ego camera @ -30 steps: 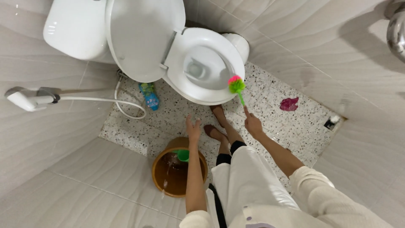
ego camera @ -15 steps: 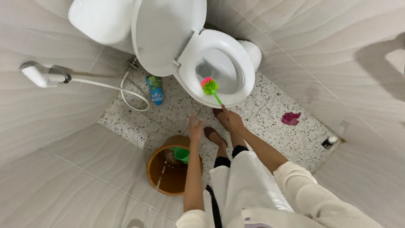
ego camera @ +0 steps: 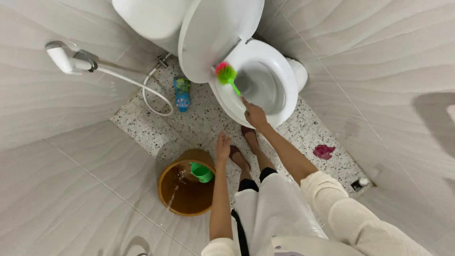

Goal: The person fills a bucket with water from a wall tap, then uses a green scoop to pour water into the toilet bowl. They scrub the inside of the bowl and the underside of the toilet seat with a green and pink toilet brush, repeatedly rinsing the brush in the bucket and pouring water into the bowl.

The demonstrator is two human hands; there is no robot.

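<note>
Over at far left wall, I see white bidet sprayer (ego camera: 61,58) hooked up, hose looping down to blue bottle (ego camera: 182,94) parked on speckled floor. Below, brown bucket (ego camera: 166,192) holds water, green scoop (ego camera: 202,172) hung on rim for easy reach. My left hand (ego camera: 222,144) hangs free above it, fingers loosely apart, gripping nothing. My right hand (ego camera: 255,114) is clamped round handle of toilet brush (ego camera: 226,74), pink-green bristles pressed to bowl rim of toilet (ego camera: 279,61), lid up. Pink rag (ego camera: 323,151) lies on floor, right.
</note>
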